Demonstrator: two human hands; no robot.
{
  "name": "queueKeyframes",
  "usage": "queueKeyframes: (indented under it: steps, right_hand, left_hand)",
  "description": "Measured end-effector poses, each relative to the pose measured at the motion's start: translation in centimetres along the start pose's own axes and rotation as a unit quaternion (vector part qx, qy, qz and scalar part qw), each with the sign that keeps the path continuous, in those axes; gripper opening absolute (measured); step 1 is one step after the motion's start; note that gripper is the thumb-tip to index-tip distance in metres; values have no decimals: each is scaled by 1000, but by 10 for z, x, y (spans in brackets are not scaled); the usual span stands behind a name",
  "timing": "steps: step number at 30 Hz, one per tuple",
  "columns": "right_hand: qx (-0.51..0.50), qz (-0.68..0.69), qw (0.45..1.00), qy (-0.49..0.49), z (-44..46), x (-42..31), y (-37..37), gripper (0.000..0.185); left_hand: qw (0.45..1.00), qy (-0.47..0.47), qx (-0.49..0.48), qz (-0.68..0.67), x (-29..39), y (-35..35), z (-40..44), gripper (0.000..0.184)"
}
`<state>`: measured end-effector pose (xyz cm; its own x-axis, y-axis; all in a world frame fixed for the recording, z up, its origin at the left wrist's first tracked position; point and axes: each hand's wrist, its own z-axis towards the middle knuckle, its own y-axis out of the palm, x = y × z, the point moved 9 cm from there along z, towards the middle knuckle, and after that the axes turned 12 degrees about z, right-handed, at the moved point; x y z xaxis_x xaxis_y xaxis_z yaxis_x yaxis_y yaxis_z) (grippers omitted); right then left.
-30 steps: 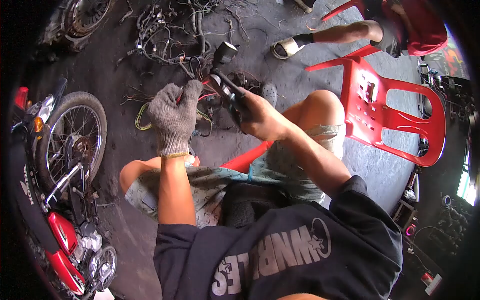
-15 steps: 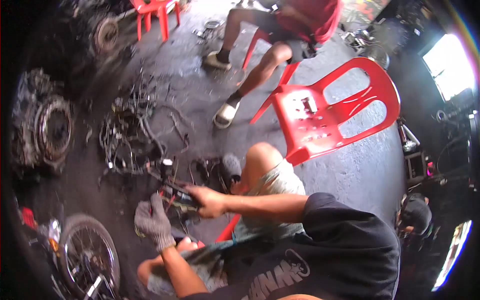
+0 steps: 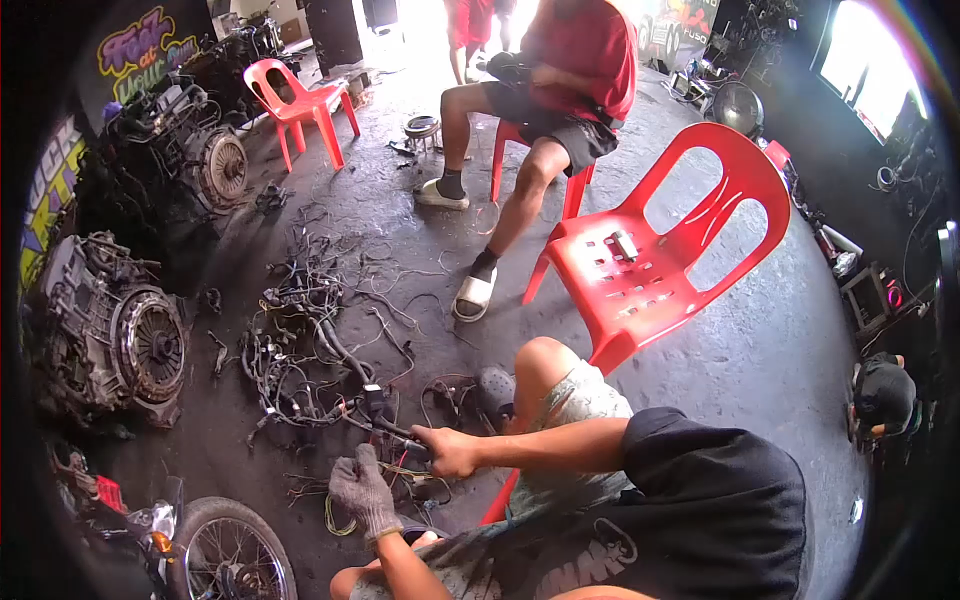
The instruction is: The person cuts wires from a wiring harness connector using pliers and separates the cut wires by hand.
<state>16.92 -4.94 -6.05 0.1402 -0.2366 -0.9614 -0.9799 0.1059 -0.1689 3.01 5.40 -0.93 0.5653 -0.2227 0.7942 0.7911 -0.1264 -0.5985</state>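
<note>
My right hand, bare, is closed around a dark stretch of wiring harness that runs left toward the tangle on the floor. Just below and left of it is my left hand in a grey knit glove, its fingers curled. Thin yellow-green wires hang in a loop under the glove, and the glove seems to grip them, though the fingertips are partly hidden. More thin loose wires lie between and below my hands. A large heap of wiring harness spreads over the dark floor beyond.
A red plastic chair with a small object on its seat stands nearby. A person in red sits opposite. Engine or gearbox parts stand at left, a motorcycle wheel lower left. Another person in a dark cap is at right.
My view has tilted up, so the scene sits lower and more of the background shows. My hands stay close together at the harness; the glove's fingers look more curled now.
</note>
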Motion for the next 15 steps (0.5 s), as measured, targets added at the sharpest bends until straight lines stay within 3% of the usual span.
queueKeyframes:
  steps: [6, 9, 11, 13, 15]
  right_hand:
    - [9, -22, 1000, -3, -3, -6, -3, 65]
    - [10, -52, 999, 4, -2, -2, -1, 64]
    - [13, -65, 998, 11, -1, -1, -1, 62]
    - [16, -80, 997, 18, 0, -1, -2, 61]
    - [29, -102, 994, 34, 1, 1, -5, 57]
  left_hand:
    - [999, -7, -28, 17, 10, 0, -2, 41]
    - [998, 32, 12, 52, 15, -6, -2, 35]
    - [939, 206, 102, 256, 38, -11, -7, 39]
    - [940, 176, 90, 276, 27, -8, -4, 42]
    - [937, 118, 7, 329, 16, 0, -2, 41]
